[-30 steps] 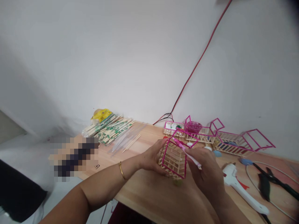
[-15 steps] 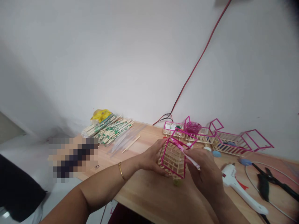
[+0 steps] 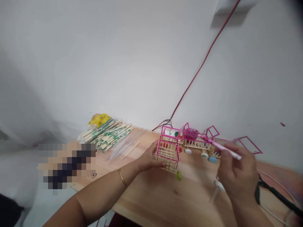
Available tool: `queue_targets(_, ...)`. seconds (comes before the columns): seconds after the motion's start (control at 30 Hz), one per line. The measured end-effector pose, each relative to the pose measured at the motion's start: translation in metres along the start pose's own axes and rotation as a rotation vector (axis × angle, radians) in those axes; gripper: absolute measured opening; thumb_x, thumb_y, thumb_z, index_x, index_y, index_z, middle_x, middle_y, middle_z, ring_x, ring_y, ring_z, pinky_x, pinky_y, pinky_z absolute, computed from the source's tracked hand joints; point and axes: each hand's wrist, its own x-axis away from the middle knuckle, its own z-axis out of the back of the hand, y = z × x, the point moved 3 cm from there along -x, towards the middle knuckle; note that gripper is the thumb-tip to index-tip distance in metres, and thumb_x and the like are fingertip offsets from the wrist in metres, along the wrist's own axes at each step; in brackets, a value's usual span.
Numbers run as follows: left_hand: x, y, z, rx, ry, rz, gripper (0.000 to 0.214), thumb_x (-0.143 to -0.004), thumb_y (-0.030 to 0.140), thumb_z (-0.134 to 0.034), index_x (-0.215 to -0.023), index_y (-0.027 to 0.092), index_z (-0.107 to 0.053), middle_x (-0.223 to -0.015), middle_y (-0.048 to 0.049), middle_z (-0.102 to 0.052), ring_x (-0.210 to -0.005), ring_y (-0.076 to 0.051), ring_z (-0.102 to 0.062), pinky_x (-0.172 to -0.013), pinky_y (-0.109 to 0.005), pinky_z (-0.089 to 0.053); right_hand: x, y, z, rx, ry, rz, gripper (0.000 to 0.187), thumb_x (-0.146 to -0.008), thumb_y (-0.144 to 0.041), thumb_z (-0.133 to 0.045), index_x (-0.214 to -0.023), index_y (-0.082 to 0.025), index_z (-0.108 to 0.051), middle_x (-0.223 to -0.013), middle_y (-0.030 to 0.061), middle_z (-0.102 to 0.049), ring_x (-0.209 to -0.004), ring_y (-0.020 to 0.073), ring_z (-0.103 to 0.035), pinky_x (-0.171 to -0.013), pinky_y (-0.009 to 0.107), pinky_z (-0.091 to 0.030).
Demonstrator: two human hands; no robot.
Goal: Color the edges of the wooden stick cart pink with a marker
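My left hand [image 3: 148,158] grips a small cage-like cart of pale sticks with pink edges [image 3: 168,151], standing on the wooden table [image 3: 156,195] with a green wheel [image 3: 179,175] at its near corner. My right hand [image 3: 238,175] is to the right of it, closed on a thin pink-tipped brush [image 3: 220,146] that points left toward a small pink cup [image 3: 190,133]. A gold bangle [image 3: 121,177] sits on my left wrist.
A row of similar pink-edged stick carts [image 3: 208,143] with bottle-cap wheels stands along the white wall. A heap of wrapped chopsticks [image 3: 105,135] and a yellow packet [image 3: 99,119] lie at the back left. A red and black cable [image 3: 196,72] climbs the wall. Black cutters [image 3: 276,194] lie at the right.
My right hand has pulled the brush away from the cart, up and to the right toward the pink cup. My left hand has set the cart upright on the table.
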Motion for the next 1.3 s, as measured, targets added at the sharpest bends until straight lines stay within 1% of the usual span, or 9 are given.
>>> queue_targets(0.13,0.0,-0.003,0.002,-0.043,0.001,-0.025,0.096,-0.058,0.04,-0.092,-0.139,0.02,-0.045,-0.136,-0.0151,-0.057,-0.127,-0.035,-0.056,-0.106,-0.05,-0.046,-0.053,0.013,0.0,0.183,-0.043,0.019,0.041,-0.089,-0.054,-0.049,-0.099,-0.019,-0.067,-0.091,0.0104,-0.073,-0.077,0.0215,-0.067,-0.068,0.031,-0.045)
queue_targets(0.23,0.002,-0.004,0.004,-0.145,0.014,-0.046,0.103,-0.055,0.044,-0.093,-0.143,0.021,-0.044,-0.14,-0.0148,-0.053,-0.132,-0.036,-0.051,-0.11,-0.052,-0.044,-0.086,0.023,-0.022,0.287,-0.362,0.06,0.042,-0.093,-0.054,-0.041,-0.101,-0.021,-0.066,-0.081,0.0099,-0.073,-0.073,0.0212,-0.067,-0.065,0.03,-0.043)
queue_targets(0.3,0.004,-0.003,0.004,-0.206,0.022,-0.06,0.104,-0.055,0.046,-0.093,-0.143,0.022,-0.044,-0.141,-0.0144,-0.051,-0.133,-0.036,-0.05,-0.112,-0.052,-0.042,-0.099,0.027,-0.041,0.323,-0.447,0.09,0.04,-0.093,-0.051,-0.042,-0.1,-0.021,-0.067,-0.078,0.0099,-0.073,-0.067,0.0209,-0.065,-0.063,0.031,-0.041)
queue_targets(0.4,0.006,-0.001,0.005,-0.264,0.035,-0.087,0.103,-0.055,0.047,-0.092,-0.143,0.022,-0.044,-0.142,-0.0145,-0.049,-0.135,-0.037,-0.047,-0.114,-0.053,-0.04,-0.105,0.031,-0.076,0.361,-0.568,0.125,0.033,-0.092,-0.045,-0.045,-0.097,-0.021,-0.068,-0.069,0.006,-0.07,-0.062,0.0201,-0.062,-0.06,0.029,-0.039)
queue_targets(0.5,0.005,0.001,0.005,-0.299,0.033,-0.109,0.104,-0.056,0.046,-0.092,-0.144,0.022,-0.043,-0.143,-0.0142,-0.049,-0.138,-0.037,-0.045,-0.116,-0.054,-0.037,-0.101,0.037,-0.106,0.405,-0.678,0.149,0.029,-0.091,-0.04,-0.047,-0.093,-0.022,-0.069,-0.073,0.0061,-0.072,-0.066,0.0195,-0.064,-0.06,0.028,-0.037)
queue_targets(0.63,0.004,0.003,0.005,-0.211,0.014,-0.106,0.101,-0.058,0.047,-0.091,-0.144,0.023,-0.043,-0.143,-0.0139,-0.051,-0.136,-0.036,-0.048,-0.113,-0.052,-0.041,-0.094,0.046,-0.128,0.485,-0.746,0.136,0.031,-0.093,-0.038,-0.046,-0.096,-0.02,-0.071,-0.079,0.0088,-0.074,-0.07,0.0207,-0.065,-0.062,0.029,-0.036)
queue_targets(0.93,0.001,-0.001,0.009,-0.002,0.004,-0.062,0.096,-0.062,0.047,-0.089,-0.142,0.021,-0.042,-0.14,-0.017,-0.056,-0.134,-0.037,-0.053,-0.112,-0.055,-0.041,-0.087,0.052,-0.137,0.543,-0.815,0.158,0.031,-0.094,-0.038,-0.045,-0.097,-0.021,-0.071,-0.083,0.0087,-0.075,-0.072,0.0197,-0.065,-0.063,0.028,-0.035)
queue_targets(1.1,0.002,0.003,0.02,-0.301,0.156,-0.12,0.111,-0.056,0.045,-0.092,-0.149,0.025,-0.034,-0.151,-0.0139,-0.042,-0.145,-0.038,-0.037,-0.121,-0.056,-0.029,-0.084,0.051,-0.138,0.538,-0.836,0.16,0.031,-0.093,-0.039,-0.046,-0.091,-0.021,-0.071,-0.08,0.0081,-0.075,-0.07,0.0198,-0.064,-0.061,0.028,-0.034)
queue_targets(1.3,0.001,0.005,0.023,-0.469,0.235,-0.147,0.116,-0.051,0.045,-0.093,-0.148,0.022,-0.034,-0.146,-0.0135,-0.043,-0.141,-0.036,-0.039,-0.121,-0.054,-0.031,-0.085,0.052,-0.135,0.515,-0.812,0.128,0.032,-0.091,-0.043,-0.047,-0.09,-0.022,-0.071,-0.078,0.0077,-0.074,-0.068,0.0198,-0.064,-0.06,0.028,-0.034)
